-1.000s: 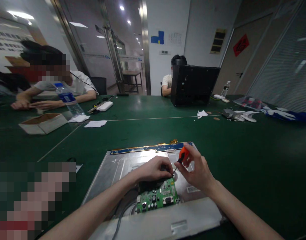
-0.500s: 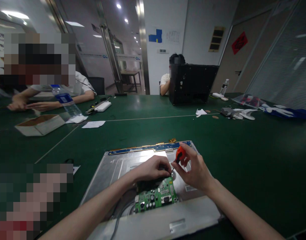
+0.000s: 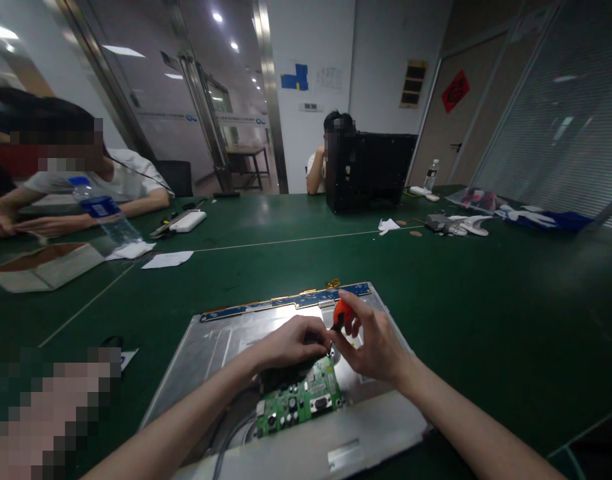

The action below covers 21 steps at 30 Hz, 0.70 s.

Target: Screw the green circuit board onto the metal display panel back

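My right hand [image 3: 379, 340] grips a small screwdriver [image 3: 341, 313] by its orange and black handle. The tool is tilted, its tip end down by the upper right corner of a green circuit board [image 3: 301, 400]. Beside the tip, my left hand [image 3: 299, 341] has its fingers closed, bent over the board's upper edge; whatever they hold is hidden. The board lies on the silver metal back of a flat display panel [image 3: 181, 363]. A narrow blue circuit strip [image 3: 256, 308] runs along the panel's far edge. A grey cable [image 3: 226, 443] lies left of the board.
On the green table [image 3: 486, 320] stand an open cardboard box [image 3: 51, 270] and a tilted plastic bottle [image 3: 106, 212] at left. A black monitor-like casing [image 3: 371, 170] stands at the back. Gloves [image 3: 469, 225] lie at right. Two people sit across the table.
The whole view has shifted, so the scene sits further left. The screwdriver remains in my right hand at the board's corner, and my left hand stays beside it.
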{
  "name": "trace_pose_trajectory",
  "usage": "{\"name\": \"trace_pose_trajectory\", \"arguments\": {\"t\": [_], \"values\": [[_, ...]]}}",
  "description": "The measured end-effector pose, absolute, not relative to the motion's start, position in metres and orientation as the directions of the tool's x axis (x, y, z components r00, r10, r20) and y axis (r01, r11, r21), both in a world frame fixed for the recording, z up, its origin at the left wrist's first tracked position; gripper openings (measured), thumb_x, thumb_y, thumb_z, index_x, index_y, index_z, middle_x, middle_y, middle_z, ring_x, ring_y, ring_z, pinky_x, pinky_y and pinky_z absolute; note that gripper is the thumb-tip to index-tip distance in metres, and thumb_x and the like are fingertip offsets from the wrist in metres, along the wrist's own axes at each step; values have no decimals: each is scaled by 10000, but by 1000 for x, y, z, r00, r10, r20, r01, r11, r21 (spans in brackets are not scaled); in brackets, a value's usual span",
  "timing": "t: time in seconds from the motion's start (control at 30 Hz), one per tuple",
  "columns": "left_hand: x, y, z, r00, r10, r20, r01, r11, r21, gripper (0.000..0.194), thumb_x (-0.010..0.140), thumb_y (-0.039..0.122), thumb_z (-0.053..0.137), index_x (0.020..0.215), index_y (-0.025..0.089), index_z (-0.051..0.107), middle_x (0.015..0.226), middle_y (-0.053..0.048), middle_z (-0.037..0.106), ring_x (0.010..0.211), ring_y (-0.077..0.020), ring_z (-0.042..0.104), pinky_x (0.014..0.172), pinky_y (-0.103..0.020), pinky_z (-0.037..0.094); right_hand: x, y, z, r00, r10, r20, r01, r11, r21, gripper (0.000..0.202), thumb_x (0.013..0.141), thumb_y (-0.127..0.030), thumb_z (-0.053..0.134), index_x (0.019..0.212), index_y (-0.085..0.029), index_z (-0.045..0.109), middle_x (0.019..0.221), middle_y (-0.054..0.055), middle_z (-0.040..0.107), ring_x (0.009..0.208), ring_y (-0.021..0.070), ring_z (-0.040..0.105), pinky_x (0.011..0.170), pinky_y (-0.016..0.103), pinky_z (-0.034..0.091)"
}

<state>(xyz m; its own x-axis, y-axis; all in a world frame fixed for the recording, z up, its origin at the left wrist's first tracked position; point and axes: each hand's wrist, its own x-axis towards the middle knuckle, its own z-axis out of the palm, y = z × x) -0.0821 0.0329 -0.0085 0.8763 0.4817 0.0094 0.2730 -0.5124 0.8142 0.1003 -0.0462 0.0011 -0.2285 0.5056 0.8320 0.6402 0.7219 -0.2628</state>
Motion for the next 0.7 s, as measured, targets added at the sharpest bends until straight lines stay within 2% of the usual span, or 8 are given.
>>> {"name": "trace_pose_trajectory", "arguments": {"t": [0.13,0.33,0.5,0.7], "values": [[-81,34,-9,881,474,17,260,-513,818,124,783,284,631,725,174,622,724,14,586,719,-140,525,694,-249,417,103,-45,1,-236,507,829,627,731,-268,647,880,-254,536,1431,-245,198,823,12,635,521,119,538,447,237,456],[-81,34,-10,886,463,15,257,-518,816,75,769,249,627,783,179,651,810,-7,631,784,-162,559,749,-271,429,103,-48,6,-236,543,805,612,727,-311,677,859,-162,483,1461,-186,176,783,23,628,551,135,580,458,241,476],[-81,35,-9,886,464,17,258,-523,812,102,777,275,629,783,176,653,810,-11,633,778,-163,563,733,-269,425,102,-46,5,-211,500,840,640,720,-268,626,877,-206,508,1431,-216,216,717,-17,593,480,116,530,418,230,435],[-81,34,-7,883,469,9,271,-525,807,91,762,262,633,743,173,630,754,4,601,734,-155,541,697,-262,412,103,-46,5,-239,490,838,613,746,-262,634,885,-232,527,1432,-228,207,799,3,622,516,110,544,425,217,449]]}}
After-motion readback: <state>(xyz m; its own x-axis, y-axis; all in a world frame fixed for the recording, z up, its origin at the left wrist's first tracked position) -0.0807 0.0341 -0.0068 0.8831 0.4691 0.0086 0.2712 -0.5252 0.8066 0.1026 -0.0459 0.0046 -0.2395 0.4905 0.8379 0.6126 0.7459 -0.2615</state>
